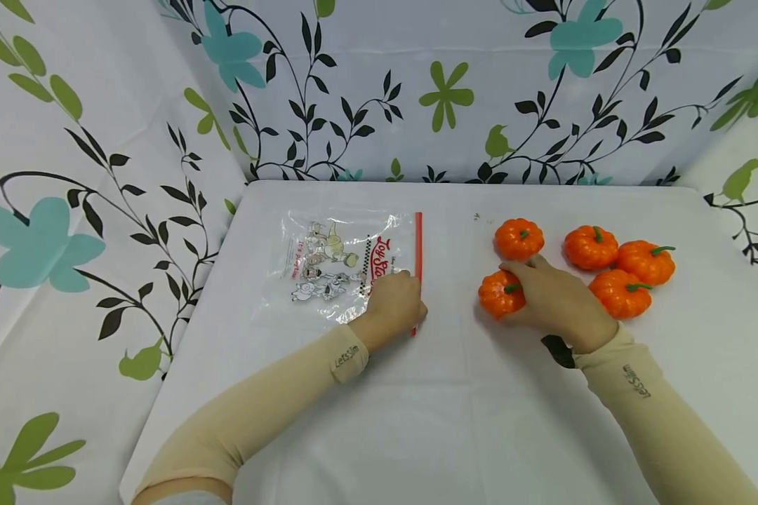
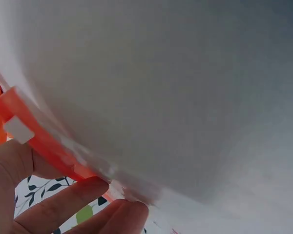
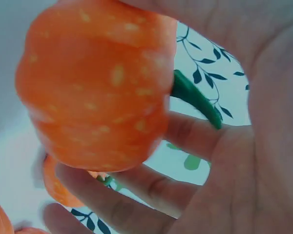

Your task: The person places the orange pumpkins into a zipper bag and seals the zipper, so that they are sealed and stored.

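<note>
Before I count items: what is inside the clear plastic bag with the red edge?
No object is visible inside the clear plastic bag; printed cartoon figures show. The bare left hand hides a part beside the red edge, so I cannot see there.

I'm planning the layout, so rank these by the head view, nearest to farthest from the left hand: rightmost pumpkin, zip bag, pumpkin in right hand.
1. Zip bag, pinched by the left hand.
2. Pumpkin in the right hand, right of the bag.
3. Rightmost pumpkin, beyond the right hand.
</note>
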`<state>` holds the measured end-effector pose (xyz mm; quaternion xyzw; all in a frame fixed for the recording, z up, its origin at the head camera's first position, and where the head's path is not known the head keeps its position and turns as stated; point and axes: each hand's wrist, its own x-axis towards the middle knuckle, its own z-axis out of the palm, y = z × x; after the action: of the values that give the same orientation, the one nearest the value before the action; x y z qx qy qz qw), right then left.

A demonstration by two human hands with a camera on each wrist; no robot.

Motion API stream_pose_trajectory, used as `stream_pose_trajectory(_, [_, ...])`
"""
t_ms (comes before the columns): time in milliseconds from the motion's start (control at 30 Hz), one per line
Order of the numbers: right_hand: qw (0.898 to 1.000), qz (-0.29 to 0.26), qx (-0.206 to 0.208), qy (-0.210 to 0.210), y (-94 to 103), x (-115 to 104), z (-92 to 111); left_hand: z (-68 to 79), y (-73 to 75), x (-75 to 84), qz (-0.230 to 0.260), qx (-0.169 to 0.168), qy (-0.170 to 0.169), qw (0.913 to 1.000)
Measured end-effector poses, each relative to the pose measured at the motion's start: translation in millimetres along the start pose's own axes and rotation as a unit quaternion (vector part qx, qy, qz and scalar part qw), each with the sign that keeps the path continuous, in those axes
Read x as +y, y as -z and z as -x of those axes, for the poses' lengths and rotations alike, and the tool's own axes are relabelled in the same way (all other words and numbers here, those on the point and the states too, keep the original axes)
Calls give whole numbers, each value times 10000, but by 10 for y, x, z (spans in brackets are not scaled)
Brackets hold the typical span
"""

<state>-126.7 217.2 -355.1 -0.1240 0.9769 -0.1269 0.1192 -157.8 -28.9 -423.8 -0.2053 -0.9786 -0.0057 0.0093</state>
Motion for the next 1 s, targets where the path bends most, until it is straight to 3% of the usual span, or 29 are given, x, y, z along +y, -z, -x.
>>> stream_pose_trajectory(200, [9977,-669,80,-77,-11,-31,-79,9,31,-76,50,188,41,9998])
stream_pose_trajectory(333, [9898,-1332,497,-44,-100,-35,-168,10,74,-126,58,366,36,9993])
stream_pose_trajectory(467, [9756,-1943,1017,-64,-233,-63,-264,24,90,-183,105,726,8,9973])
stream_pose_trajectory(633, [9516,-2494,1797,-7,-357,-174,-395,58,57,-267,332,1638,-53,9859])
stream_pose_trajectory(767, [9353,-2870,2068,84,-405,-273,-497,73,67,-315,423,2283,-155,9725])
stream_pose_trajectory(900, [9245,-3126,2175,158,-461,-349,-608,62,93,-344,459,2490,-141,9673])
stream_pose_trajectory(1000, [9227,-3201,2148,72,-519,-395,-685,54,102,-355,501,2546,-147,9656])
